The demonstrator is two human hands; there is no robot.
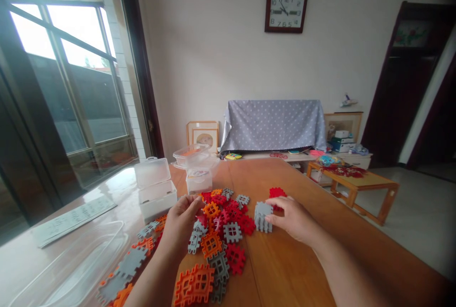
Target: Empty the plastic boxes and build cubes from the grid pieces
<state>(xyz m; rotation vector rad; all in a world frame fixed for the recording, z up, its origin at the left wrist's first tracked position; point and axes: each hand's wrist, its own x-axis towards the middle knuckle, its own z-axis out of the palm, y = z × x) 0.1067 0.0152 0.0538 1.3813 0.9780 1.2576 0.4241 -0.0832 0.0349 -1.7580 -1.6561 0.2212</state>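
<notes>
My right hand point(292, 215) has its thumb and fingers on the side of a neat stack of grey interlocking plastic tiles point(263, 217) standing on the table. Just behind that stack lies a red tile stack point(277, 193), partly covered by my fingers. Over the back left of a loose pile, my left hand point(184, 214) is closed in a pinch; what sits between its fingertips, if anything, is hidden. The pile mixes orange window tiles point(211, 244), red tiles point(235, 258) and grey window tiles point(232, 232). Several flat grey tiles point(132, 265) lie left of my left forearm.
A clear plastic tub point(117, 231) stands at the table's left, near a printed sheet point(74, 219). Behind are an opened white box point(158, 197) and a small lidded container point(199, 181) with a clear tray point(190, 154) on top. A low wooden table point(381, 186) stands beyond, at right.
</notes>
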